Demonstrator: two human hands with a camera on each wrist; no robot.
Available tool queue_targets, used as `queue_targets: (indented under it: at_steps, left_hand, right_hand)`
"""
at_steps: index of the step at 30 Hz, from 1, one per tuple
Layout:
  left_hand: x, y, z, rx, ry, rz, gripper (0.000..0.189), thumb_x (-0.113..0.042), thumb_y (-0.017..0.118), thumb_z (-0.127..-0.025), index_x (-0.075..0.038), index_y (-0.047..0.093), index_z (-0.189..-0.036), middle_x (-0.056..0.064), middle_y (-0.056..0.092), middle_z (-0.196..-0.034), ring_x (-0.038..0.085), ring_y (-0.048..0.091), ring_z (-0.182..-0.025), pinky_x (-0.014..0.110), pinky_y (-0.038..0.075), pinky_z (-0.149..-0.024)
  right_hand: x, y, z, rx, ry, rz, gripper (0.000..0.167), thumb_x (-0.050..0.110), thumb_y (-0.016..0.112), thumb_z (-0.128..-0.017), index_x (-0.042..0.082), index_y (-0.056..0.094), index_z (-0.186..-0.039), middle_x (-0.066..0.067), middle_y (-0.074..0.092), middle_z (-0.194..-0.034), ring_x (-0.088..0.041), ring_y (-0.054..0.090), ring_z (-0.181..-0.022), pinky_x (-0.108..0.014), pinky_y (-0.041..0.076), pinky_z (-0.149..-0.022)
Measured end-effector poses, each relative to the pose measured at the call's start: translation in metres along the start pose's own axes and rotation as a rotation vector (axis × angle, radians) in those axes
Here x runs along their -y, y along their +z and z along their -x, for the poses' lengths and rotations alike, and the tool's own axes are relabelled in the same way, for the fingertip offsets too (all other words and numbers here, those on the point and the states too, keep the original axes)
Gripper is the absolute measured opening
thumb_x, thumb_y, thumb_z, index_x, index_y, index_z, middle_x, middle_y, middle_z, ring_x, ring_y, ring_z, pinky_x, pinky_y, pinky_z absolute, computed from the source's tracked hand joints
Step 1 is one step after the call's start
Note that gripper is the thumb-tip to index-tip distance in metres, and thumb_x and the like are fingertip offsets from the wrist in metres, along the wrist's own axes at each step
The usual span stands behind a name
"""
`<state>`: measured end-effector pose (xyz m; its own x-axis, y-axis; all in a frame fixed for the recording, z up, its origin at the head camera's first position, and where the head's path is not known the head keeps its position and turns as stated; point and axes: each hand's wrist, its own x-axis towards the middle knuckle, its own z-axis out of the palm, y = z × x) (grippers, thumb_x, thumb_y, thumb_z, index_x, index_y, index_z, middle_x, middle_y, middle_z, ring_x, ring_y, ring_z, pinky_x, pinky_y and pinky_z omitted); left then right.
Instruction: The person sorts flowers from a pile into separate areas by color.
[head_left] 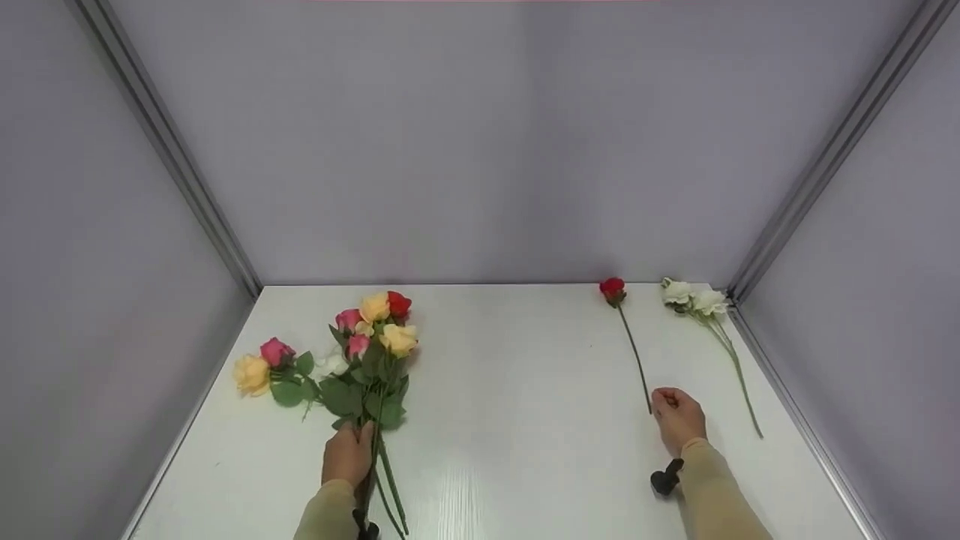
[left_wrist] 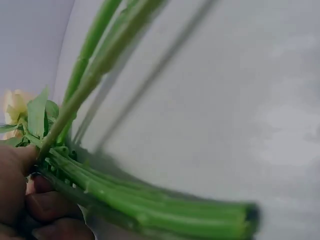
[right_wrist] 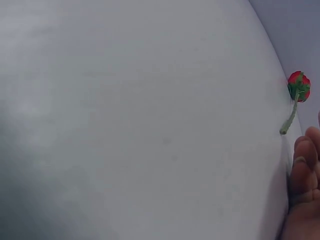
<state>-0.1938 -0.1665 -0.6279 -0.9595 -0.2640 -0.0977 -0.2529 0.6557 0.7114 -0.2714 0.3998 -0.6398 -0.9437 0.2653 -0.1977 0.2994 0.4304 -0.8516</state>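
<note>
My left hand (head_left: 349,454) grips a bunch of roses by the stems. Red, pink and yellow heads (head_left: 375,307) point to the back of the table, above dark green leaves. In the left wrist view, thumb and curled fingers (left_wrist: 55,207) close round the green stems (left_wrist: 165,200), while a few others slant up and away. Over on the right, a single red rose (head_left: 613,289) lies with its stem running toward me. My right hand (head_left: 677,416) is beside that stem's lower end, fingers loosely bent. The right wrist view has a gap between the stem end (right_wrist: 284,131) and the fingertips.
White roses (head_left: 709,302) with long stems lie near the right edge of the white table (head_left: 510,420). At the left, a yellow rose (head_left: 252,375) and a pink rose (head_left: 277,352) lie beside the bunch. Grey panels (head_left: 450,150) wall the table at the back and sides.
</note>
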Motion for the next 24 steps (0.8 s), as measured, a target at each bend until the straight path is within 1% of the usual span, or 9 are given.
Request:
queue_targets:
  at_steps: [2,5,10,13,15,17,19,22,24]
  left_hand:
    - [-0.003,0.0,0.0,-0.015,0.013,0.003,0.032,-0.028,0.045,-0.102,-0.005,0.045,-0.08,0.005,0.045,-0.067,0.02,0.044,-0.06,0.037,0.037,-0.058]
    - [-0.005,0.0,-0.001,-0.031,0.01,-0.005,0.032,-0.026,0.045,-0.102,-0.005,0.045,-0.079,0.006,0.046,-0.066,0.021,0.045,-0.061,0.038,0.037,-0.059]
    - [-0.005,-0.004,-0.001,-0.029,0.03,-0.065,0.033,-0.025,0.046,-0.102,0.0,0.056,-0.083,0.012,0.058,-0.072,0.03,0.059,-0.068,0.046,0.044,-0.061]
    - [-0.006,-0.006,-0.002,-0.039,0.043,-0.093,0.032,-0.025,0.047,-0.101,-0.001,0.06,-0.085,0.012,0.061,-0.074,0.032,0.062,-0.069,0.048,0.045,-0.061]
    - [-0.007,-0.008,-0.002,-0.055,0.043,-0.094,0.033,-0.025,0.046,-0.102,-0.003,0.059,-0.081,0.01,0.058,-0.069,0.028,0.058,-0.064,0.045,0.043,-0.058]
    - [-0.008,-0.008,-0.002,-0.094,0.049,-0.088,0.034,-0.025,0.045,-0.102,-0.006,0.055,-0.076,0.007,0.053,-0.064,0.023,0.052,-0.058,0.041,0.04,-0.056]
    - [-0.01,-0.01,-0.001,-0.139,0.057,-0.064,0.035,-0.025,0.045,-0.103,-0.008,0.049,-0.072,0.004,0.045,-0.059,0.02,0.044,-0.054,0.038,0.036,-0.054]
    - [-0.016,-0.012,0.001,-0.214,0.091,-0.015,0.037,-0.022,0.045,-0.103,-0.009,0.043,-0.069,0.003,0.037,-0.057,0.018,0.036,-0.052,0.034,0.032,-0.053]
    - [-0.02,-0.014,0.003,-0.238,0.11,0.02,0.038,-0.023,0.046,-0.103,-0.01,0.041,-0.068,0.002,0.033,-0.057,0.017,0.033,-0.052,0.032,0.03,-0.053]
  right_hand:
    - [-0.001,0.0,0.0,0.004,0.002,-0.006,0.038,0.037,0.05,-0.1,0.005,0.056,-0.12,-0.011,0.059,-0.107,-0.022,0.055,-0.096,-0.027,0.048,-0.076]
    - [-0.001,0.001,0.001,0.006,-0.003,-0.013,0.039,0.038,0.051,-0.099,0.006,0.056,-0.121,-0.012,0.06,-0.108,-0.022,0.056,-0.097,-0.027,0.049,-0.076]
    - [0.001,0.001,0.004,-0.004,0.002,-0.012,0.039,0.038,0.05,-0.1,0.006,0.055,-0.123,-0.011,0.059,-0.111,-0.021,0.056,-0.099,-0.026,0.049,-0.078]
    - [0.003,0.001,0.007,-0.01,-0.004,-0.012,0.04,0.037,0.05,-0.1,0.006,0.055,-0.124,-0.011,0.059,-0.112,-0.022,0.056,-0.1,-0.026,0.048,-0.078]
    - [0.004,0.001,0.008,-0.011,-0.009,-0.003,0.04,0.037,0.049,-0.1,0.006,0.054,-0.124,-0.011,0.059,-0.112,-0.022,0.055,-0.1,-0.026,0.048,-0.078]
    - [0.004,0.001,0.009,-0.009,-0.012,0.01,0.039,0.037,0.049,-0.1,0.006,0.055,-0.124,-0.011,0.06,-0.111,-0.022,0.055,-0.099,-0.027,0.048,-0.078]
    - [0.004,0.001,0.008,-0.007,-0.017,0.025,0.039,0.037,0.049,-0.1,0.006,0.055,-0.123,-0.011,0.06,-0.11,-0.021,0.056,-0.098,-0.027,0.048,-0.077]
    - [0.002,0.0,0.007,-0.008,-0.027,0.024,0.04,0.037,0.05,-0.1,0.005,0.056,-0.123,-0.011,0.061,-0.108,-0.02,0.056,-0.096,-0.027,0.047,-0.076]
    - [0.001,-0.001,0.006,-0.019,-0.029,0.007,0.04,0.036,0.051,-0.099,0.004,0.056,-0.122,-0.01,0.06,-0.106,-0.019,0.056,-0.094,-0.025,0.047,-0.076]
